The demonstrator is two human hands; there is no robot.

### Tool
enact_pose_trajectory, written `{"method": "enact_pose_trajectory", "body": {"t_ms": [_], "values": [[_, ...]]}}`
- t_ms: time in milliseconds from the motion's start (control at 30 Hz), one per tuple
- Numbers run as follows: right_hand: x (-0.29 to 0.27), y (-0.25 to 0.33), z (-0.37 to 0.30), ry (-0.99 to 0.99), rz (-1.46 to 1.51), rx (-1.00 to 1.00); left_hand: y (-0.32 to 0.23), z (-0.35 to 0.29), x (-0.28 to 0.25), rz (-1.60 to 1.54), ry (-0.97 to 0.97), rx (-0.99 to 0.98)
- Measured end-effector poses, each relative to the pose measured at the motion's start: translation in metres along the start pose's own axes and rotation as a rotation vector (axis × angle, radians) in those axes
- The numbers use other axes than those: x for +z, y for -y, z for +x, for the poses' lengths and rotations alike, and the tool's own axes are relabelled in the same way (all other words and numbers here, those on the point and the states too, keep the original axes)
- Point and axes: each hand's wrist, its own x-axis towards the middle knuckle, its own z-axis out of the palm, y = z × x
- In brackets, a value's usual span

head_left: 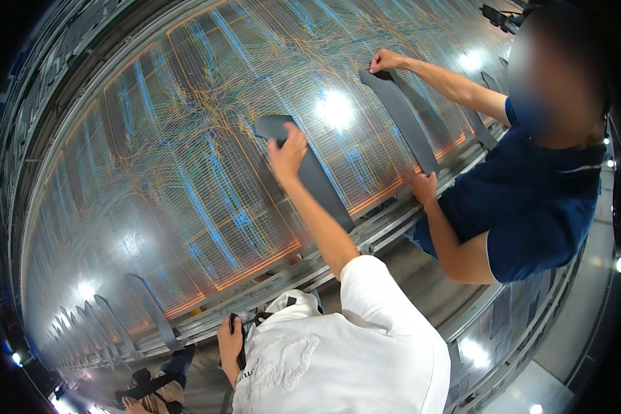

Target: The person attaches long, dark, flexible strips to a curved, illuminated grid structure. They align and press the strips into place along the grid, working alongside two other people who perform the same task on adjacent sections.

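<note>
A long, dark grey curved strip [317,183] with a wider, hooked top end lies on a large glossy panel [186,179] patterned with fine coloured lines. My right hand [290,153] reaches out to its top end. Thumb and bent fingers sit around that part, though the exact grip is hard to make out. Close to my waist, my left hand [229,343] is closed around a small black object [239,334], whose kind I cannot make out. To my right, a co-worker's hand [388,61] is at the top of a similar strip [400,114], with their other hand [424,188] near its lower end.
A metal rail [331,265] runs along the panel's near edge. Several more grey strips [148,307] stand in a row at the left. The co-worker in a navy shirt [524,214] stands close on my right. Another person [160,388] is at the lower left.
</note>
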Motion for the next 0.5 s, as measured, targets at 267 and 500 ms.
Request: {"method": "enact_pose_trajectory", "body": {"t_ms": [267, 500], "values": [[-0.112, 0.090, -0.225, 1.361, 0.503, 0.273, -0.040, -0.007, -0.013, -0.006, -0.285, 0.158], [-0.159, 0.143, -0.284, 1.844, 1.010, 0.315, -0.056, -0.015, -0.043, -0.325, -0.821, -0.070]]}}
